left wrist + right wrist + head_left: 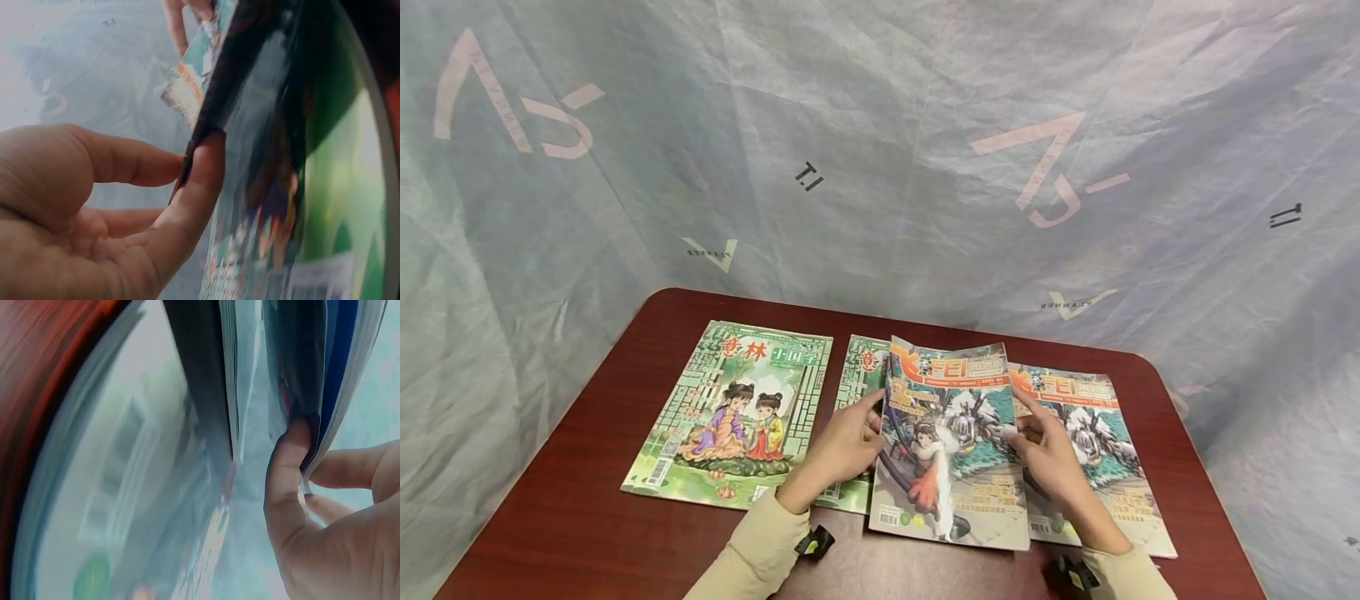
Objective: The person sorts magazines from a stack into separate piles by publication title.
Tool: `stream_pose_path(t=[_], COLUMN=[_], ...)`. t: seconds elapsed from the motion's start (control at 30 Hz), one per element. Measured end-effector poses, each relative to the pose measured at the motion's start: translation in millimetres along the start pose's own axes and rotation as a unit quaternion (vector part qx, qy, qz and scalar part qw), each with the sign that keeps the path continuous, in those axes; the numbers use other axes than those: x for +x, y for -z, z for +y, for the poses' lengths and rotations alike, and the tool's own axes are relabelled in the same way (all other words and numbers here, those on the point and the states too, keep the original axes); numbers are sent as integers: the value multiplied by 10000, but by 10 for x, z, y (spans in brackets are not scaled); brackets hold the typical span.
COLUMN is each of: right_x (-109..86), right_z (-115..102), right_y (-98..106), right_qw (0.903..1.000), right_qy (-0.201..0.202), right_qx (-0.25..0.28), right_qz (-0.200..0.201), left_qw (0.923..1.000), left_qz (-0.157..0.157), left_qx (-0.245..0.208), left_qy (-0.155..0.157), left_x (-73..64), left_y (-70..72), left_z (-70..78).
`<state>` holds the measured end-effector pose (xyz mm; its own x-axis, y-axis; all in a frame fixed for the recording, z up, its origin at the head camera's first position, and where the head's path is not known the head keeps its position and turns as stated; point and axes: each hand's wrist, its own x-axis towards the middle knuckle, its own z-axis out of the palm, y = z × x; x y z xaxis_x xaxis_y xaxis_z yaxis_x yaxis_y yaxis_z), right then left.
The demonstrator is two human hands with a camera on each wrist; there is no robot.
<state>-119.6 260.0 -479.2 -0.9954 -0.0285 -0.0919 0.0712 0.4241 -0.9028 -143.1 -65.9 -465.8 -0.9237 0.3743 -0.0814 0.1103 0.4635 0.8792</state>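
A magazine (981,454) with an orange title and a picture of a figure in red is raised off the table, between both hands. My left hand (844,450) pinches its left edge. At the opposite edge, my right hand (1051,457) pinches the cover's side between thumb and fingers. The left wrist view has the thumb and fingers (190,175) on either side of a dark edge. Partly behind the raised magazine lies a green magazine (848,493). To the right, a matching orange-titled magazine (1123,467) is half covered by the right hand and arm.
Another green magazine (741,417), showing two drawn children, lies flat on the left of the dark red table (595,542). A grey cloth (880,167) with printed letters hangs behind the table and down both sides.
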Motion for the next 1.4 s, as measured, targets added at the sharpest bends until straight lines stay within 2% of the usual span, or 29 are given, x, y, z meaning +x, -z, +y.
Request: stream_pose_path(t=[0.2, 0.43, 0.63, 0.9, 1.07, 1.27, 1.4], right_x=[-65, -150, -203, -278, -333, -365, -374], right_z=[90, 224, 344, 542, 685, 806, 887], right_y=[224, 448, 619, 879, 1045, 1243, 1390], right_qw=[9997, 9994, 9998, 9996, 9998, 9999, 9980], right_qy=[185, 316, 133, 107, 40, 93, 170], right_qx=[172, 39, 88, -176, -154, 73, 574], right_qz=[-9, 144, 90, 181, 126, 59, -186], left_qw=[9993, 9984, 9980, 9962, 9959, 9919, 9856], left_qz=[-24, 37, 83, 187, 52, -234, -440], left_qx=[-364, -558, -629, -843, -900, -1245, -1633], left_qy=[-12, -49, -48, -133, -58, -47, 35], left_x=[51, 94, 119, 166, 170, 166, 180], left_y=[-179, -395, -570, -864, -1003, -1124, -1212], left_z=[56, 107, 179, 255, 296, 353, 391])
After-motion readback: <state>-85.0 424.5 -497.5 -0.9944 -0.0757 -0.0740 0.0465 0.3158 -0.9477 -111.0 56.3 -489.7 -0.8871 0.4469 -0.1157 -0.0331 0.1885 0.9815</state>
